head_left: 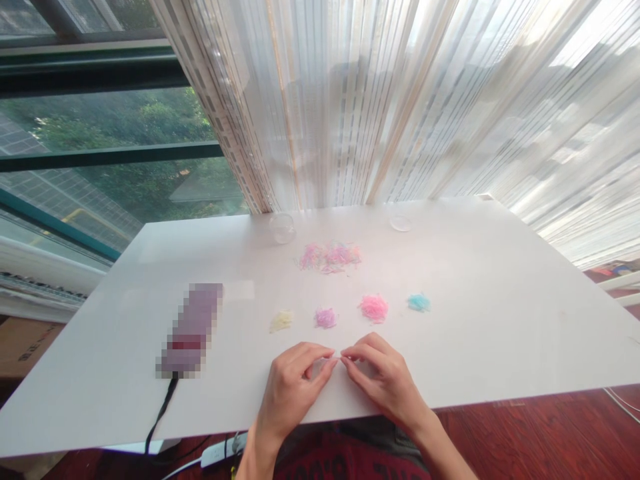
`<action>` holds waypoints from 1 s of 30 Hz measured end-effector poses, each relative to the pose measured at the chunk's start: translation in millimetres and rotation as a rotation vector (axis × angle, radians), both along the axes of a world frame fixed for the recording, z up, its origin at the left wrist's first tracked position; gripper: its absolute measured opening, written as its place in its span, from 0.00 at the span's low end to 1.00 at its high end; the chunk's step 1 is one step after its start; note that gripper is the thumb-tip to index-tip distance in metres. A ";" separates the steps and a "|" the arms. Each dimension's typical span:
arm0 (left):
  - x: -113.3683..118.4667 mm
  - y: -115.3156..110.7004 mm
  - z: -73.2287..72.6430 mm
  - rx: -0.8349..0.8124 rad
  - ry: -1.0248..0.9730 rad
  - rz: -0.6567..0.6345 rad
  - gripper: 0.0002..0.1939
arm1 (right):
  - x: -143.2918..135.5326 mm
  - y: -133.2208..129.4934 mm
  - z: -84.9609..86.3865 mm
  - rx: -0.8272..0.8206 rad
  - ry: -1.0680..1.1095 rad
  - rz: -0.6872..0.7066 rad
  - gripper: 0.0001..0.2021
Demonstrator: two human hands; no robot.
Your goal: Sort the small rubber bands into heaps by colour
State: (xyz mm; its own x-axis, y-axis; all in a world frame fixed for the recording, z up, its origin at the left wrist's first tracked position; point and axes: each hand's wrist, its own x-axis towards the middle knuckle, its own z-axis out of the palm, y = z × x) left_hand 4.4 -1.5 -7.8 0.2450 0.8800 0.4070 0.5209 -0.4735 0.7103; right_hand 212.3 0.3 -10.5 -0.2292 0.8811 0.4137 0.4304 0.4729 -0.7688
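Note:
My left hand (295, 377) and my right hand (383, 373) meet near the front edge of the table, each with thumb and forefinger pinched. A tiny pale piece (337, 358) shows between the fingertips, too small to make out fully. Just beyond lie small heaps of thin, band-like pieces: a pale yellow heap (281, 321), a purple heap (326, 318), a pink heap (374, 308) and a light blue heap (419, 302). Farther back spreads a larger mixed-colour pile (330, 257) of similar pieces.
At the back of the white table (490, 333) stand a clear round container (283, 229) and a clear round lid (401, 223). A blurred-out purple device (193, 330) lies at left, its black cable (163, 413) running over the front edge. Sheer curtains (350, 100) hang behind.

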 end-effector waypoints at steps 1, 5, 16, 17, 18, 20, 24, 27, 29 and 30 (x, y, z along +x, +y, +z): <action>-0.1 0.0 -0.1 -0.004 -0.003 -0.003 0.03 | 0.2 0.0 0.4 -0.005 0.005 -0.001 0.07; -0.8 -0.4 1.6 -0.026 -0.026 -0.025 0.04 | 0.7 -0.3 2.4 -0.011 0.017 -0.009 0.07; 1.2 -0.9 8.4 -0.043 -0.038 -0.057 0.06 | 1.9 -2.4 3.1 -0.035 0.036 0.051 0.07; 1.3 -0.8 8.4 -0.044 -0.043 -0.063 0.06 | 2.0 -2.4 3.9 -0.043 0.035 0.048 0.07; 1.3 -0.8 8.1 -0.044 -0.050 -0.068 0.06 | 2.0 -2.3 4.6 -0.049 0.035 0.045 0.07; 1.0 -0.9 7.2 -0.047 -0.060 -0.074 0.06 | 2.0 -2.0 5.9 -0.055 0.037 0.046 0.07; 0.1 -1.5 6.5 -0.064 -0.062 -0.076 0.05 | 2.0 -1.6 6.9 -0.050 0.048 0.059 0.06; -0.3 -2.2 8.7 -0.094 -0.057 -0.083 0.06 | 2.2 -1.8 7.4 -0.049 0.056 0.058 0.05; -0.6 -2.8 10.4 -0.116 -0.052 -0.087 0.06 | 2.4 -1.9 7.9 -0.056 0.060 0.059 0.05; -0.8 -3.1 10.9 -0.124 -0.050 -0.089 0.06 | 2.5 -1.9 8.2 -0.058 0.062 0.060 0.05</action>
